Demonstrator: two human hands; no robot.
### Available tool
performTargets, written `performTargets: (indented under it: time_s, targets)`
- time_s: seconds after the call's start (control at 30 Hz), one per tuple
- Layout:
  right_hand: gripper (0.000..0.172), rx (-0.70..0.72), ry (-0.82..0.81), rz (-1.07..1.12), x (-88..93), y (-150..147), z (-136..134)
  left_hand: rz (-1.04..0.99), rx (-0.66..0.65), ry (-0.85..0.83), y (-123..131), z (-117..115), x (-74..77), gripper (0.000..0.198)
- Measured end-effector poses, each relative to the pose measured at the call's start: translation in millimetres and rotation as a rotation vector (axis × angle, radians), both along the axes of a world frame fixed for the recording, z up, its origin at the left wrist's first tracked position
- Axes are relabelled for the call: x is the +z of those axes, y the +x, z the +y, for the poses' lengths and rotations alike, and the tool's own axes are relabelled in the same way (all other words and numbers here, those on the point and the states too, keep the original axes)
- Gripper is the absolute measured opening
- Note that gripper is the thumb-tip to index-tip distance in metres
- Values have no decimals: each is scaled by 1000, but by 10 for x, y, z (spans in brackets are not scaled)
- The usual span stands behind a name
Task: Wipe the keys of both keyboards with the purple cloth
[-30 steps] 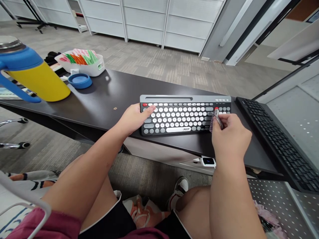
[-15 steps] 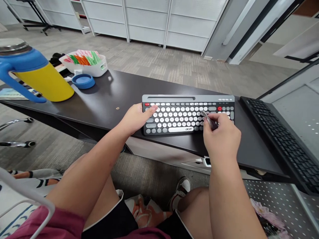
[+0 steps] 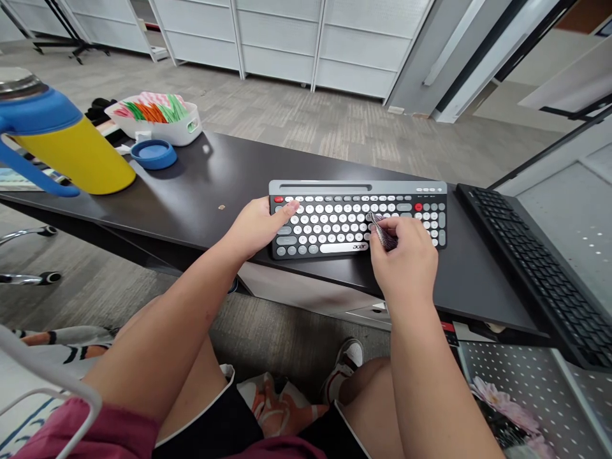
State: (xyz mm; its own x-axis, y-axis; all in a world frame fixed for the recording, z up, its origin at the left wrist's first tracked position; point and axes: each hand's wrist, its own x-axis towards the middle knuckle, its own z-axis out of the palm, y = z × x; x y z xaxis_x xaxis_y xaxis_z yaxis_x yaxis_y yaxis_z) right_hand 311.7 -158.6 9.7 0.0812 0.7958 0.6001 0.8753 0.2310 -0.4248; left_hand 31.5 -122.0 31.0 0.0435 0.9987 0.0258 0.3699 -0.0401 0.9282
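A grey keyboard (image 3: 335,220) with round white keys and a red key lies on the dark desk (image 3: 215,185). My left hand (image 3: 258,226) rests on the keyboard's left end, fingers curled over its edge, holding it steady. My right hand (image 3: 404,258) is closed in a pinch on a small dark patterned cloth or brush (image 3: 382,233), whose tip touches the keys at the middle right of the keyboard.
A black keyboard (image 3: 530,268) lies at the right. At the left stand a yellow jug with a blue lid (image 3: 62,143), a blue round lid (image 3: 153,154) and a white tub of coloured packets (image 3: 155,118). A perforated metal panel (image 3: 526,389) sits low at the right.
My right hand has moved left along the keyboard with the small tool, from near the red key toward the middle keys. My left hand has stayed at the left end.
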Motion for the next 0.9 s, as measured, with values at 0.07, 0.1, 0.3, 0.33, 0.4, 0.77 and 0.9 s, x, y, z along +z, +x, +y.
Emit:
performTargets:
  time_s: [0.07,0.1,0.3,0.33,0.4,0.77,0.9]
  targets:
    - [7,0,-3,2,-9,-17,7,-5,-1,-4,2,-9,13,47]
    - [7,-1,-2,5,-14,-22,9,-5,-2,-6,2,-14,19,47]
    - [6,3,24,12,-40,-32,20,-9,-2,3,8,-24,31,48]
    - [6,3,26,11,-44,-33,22,-10,-5,6,10,-22,30,48]
    - [6,4,30,12,-50,-34,26,-10,-10,6,14,-17,26,49]
    - [7,4,16,17,-37,-44,18,21,13,10,17,-11,15,52]
    - [7,5,11,14,-37,-47,20,21,18,7,21,-11,10,53]
